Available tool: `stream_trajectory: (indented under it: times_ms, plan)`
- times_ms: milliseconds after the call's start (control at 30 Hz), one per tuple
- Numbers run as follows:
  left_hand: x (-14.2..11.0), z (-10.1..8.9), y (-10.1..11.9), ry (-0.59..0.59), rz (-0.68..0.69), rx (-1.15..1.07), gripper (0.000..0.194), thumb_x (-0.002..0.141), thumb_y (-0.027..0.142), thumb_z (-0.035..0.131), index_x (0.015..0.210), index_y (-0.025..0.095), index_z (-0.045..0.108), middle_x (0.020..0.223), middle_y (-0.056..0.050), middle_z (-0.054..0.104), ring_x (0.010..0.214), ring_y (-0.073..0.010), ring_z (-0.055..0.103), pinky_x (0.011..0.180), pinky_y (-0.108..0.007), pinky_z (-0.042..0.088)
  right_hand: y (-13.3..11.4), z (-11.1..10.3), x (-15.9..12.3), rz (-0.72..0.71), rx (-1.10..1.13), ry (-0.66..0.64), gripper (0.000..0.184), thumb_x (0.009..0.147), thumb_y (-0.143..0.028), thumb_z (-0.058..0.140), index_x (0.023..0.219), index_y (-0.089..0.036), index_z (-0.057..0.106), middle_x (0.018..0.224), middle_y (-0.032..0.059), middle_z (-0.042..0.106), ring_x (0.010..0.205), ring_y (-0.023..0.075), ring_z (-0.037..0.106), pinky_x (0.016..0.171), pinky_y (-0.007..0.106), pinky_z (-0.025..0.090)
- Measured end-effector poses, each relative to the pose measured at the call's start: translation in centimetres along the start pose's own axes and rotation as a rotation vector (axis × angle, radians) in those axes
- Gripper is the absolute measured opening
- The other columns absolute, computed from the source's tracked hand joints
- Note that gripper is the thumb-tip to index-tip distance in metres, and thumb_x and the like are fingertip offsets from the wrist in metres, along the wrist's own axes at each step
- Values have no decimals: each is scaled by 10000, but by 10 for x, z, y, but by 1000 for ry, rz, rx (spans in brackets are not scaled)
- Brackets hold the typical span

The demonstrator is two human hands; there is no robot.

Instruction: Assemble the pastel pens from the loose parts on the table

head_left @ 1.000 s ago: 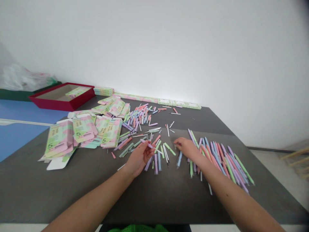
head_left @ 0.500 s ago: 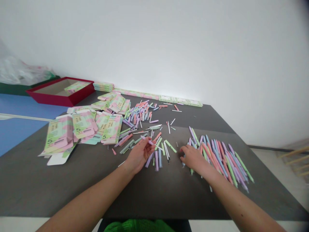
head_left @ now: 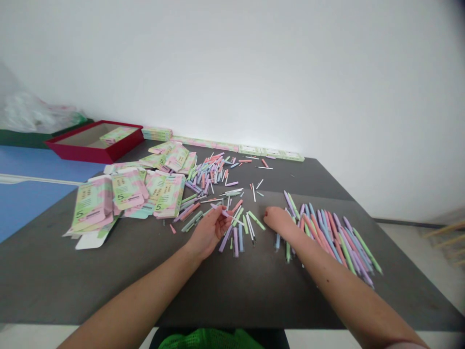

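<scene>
My left hand point(head_left: 209, 233) pinches a purple pen barrel point(head_left: 221, 210), from which a thin white refill seems to stick out to the right. Below its fingers lie loose purple and blue pen parts point(head_left: 236, 241), green pieces point(head_left: 256, 220) and white refills point(head_left: 250, 227). Curled fingers close my right hand point(head_left: 279, 220) over the table, at the left end of a row of pastel pens point(head_left: 332, 235). Whatever is between those fingers is hidden. My right forearm crosses over the near part of the row.
A heap of small pen parts point(head_left: 210, 169) lies further back. To the left are flattened printed cartons point(head_left: 92, 203) and a red box point(head_left: 87, 154) holding packs. More packs point(head_left: 250, 150) line the wall. The table's right edge point(head_left: 392, 237) runs beyond the pens.
My right hand has moved a little left and away from me, off the near pens, and its fingers are more curled. My left hand stays nearly in place with the purple barrel.
</scene>
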State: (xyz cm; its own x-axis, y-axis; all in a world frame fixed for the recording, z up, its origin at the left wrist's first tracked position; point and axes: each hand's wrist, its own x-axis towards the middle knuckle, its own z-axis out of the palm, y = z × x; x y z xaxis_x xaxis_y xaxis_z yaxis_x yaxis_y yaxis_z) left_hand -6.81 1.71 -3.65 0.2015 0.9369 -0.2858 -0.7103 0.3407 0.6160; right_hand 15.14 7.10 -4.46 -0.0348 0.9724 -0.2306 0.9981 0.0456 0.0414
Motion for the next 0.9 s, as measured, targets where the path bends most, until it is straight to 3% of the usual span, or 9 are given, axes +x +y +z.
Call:
stream_trajectory:
  times_ms: [133,367,533,700,900]
  plan:
    - [-3,3,0,-10,-14,-5,135,887,208,447,871,125,552,750,-43,650,586,-62,621,574,-140,543,-1,-1,3,-26,-27,-10,279,745,-110,468,953,-122,654,971,151,672,899,246,628,705,281,420]
    - [-5,4,0,-42,-24,-14,126,878,219,470,868,126,555,753,-38,647,594,-61,625,583,-136,542,-5,-1,-3,-66,-71,43,278,795,-100,415,948,-89,647,971,187,650,921,261,615,752,301,411]
    - [-4,2,-1,-49,-17,1,137,882,222,460,883,126,559,761,-41,649,597,-62,625,583,-138,542,-3,0,-3,-69,-54,62,272,776,-76,431,951,-102,639,987,166,645,926,242,611,756,282,404]
    - [-3,2,-1,-50,-17,9,137,881,223,462,887,126,559,766,-43,649,593,-61,622,585,-142,542,6,-4,1,-43,0,60,246,798,-146,435,936,-136,639,970,128,658,909,225,616,726,272,411]
    - [-4,2,-2,-46,-26,14,142,879,234,467,880,127,560,771,-45,650,593,-61,621,587,-144,543,9,-4,8,8,77,58,278,832,-270,445,932,-108,648,967,177,659,934,276,609,765,329,418]
